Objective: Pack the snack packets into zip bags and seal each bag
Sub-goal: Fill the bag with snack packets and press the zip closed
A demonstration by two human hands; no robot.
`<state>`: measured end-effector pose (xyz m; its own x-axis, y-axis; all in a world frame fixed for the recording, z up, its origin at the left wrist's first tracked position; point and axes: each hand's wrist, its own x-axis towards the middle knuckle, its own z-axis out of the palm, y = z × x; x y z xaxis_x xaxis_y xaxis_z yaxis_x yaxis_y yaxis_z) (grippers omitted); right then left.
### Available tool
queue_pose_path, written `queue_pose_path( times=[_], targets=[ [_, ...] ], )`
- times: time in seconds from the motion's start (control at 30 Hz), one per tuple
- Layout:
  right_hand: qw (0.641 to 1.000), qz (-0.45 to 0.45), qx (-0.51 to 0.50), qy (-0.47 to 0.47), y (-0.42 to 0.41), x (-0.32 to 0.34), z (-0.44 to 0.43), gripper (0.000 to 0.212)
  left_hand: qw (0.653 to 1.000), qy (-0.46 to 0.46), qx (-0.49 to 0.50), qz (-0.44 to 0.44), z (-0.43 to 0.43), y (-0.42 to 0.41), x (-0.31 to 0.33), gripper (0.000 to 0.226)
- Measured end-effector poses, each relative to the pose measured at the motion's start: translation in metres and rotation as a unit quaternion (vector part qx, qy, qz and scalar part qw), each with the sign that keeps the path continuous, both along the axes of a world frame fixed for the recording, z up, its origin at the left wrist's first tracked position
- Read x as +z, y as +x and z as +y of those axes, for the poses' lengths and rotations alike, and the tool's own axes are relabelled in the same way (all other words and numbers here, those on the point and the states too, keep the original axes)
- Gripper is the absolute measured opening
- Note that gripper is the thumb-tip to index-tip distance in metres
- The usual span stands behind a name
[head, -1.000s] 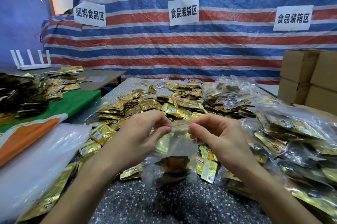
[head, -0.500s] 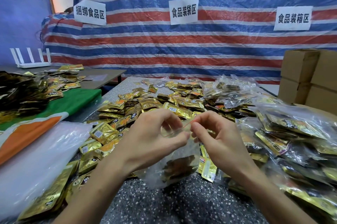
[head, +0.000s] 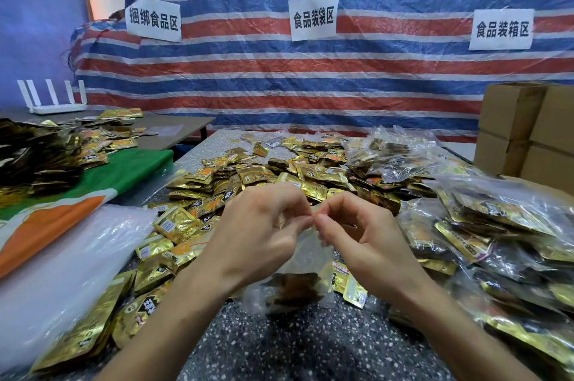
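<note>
A clear zip bag (head: 299,283) with dark snack packets in its bottom hangs upright between my hands above the speckled table (head: 295,349). My left hand (head: 257,231) and my right hand (head: 357,234) pinch its top strip, fingertips nearly touching at the middle. The strip itself is mostly hidden by my fingers. Loose gold snack packets (head: 248,175) lie spread across the table behind and to the left.
Filled zip bags (head: 497,225) are heaped on the right, and more lie at the back (head: 391,151). A stack of clear plastic (head: 62,262) lies at the left. Cardboard boxes (head: 528,129) stand far right. A side table holds a white router (head: 57,104).
My hands have drawn together along the bag's top strip, from well apart to almost touching at the middle. The bag stays hanging in about the same place.
</note>
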<state>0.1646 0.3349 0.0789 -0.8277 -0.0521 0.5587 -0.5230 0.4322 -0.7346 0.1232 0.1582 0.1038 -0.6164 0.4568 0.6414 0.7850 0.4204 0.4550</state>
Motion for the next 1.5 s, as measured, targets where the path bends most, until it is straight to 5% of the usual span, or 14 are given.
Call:
queue_pose_path(
  times=[0.27,1.03,1.3,1.5],
  targets=[
    [0.999,0.029,-0.036,0.012,0.0,-0.001,0.003,0.009,0.997,-0.005,-0.023,-0.069,-0.008,-0.004,0.002,0.005],
    [0.999,0.02,-0.024,0.023,0.003,0.002,0.0,0.01,1.0,-0.002,-0.009,0.025,0.0,0.001,-0.007,0.006],
    [0.999,0.014,-0.021,0.041,-0.002,0.002,0.009,0.01,0.999,0.014,-0.026,-0.043,-0.012,-0.005,-0.005,0.016],
    [0.999,0.007,-0.026,0.032,-0.002,0.004,0.013,0.01,0.999,-0.032,0.018,0.002,-0.011,-0.006,-0.006,0.008]
  ],
)
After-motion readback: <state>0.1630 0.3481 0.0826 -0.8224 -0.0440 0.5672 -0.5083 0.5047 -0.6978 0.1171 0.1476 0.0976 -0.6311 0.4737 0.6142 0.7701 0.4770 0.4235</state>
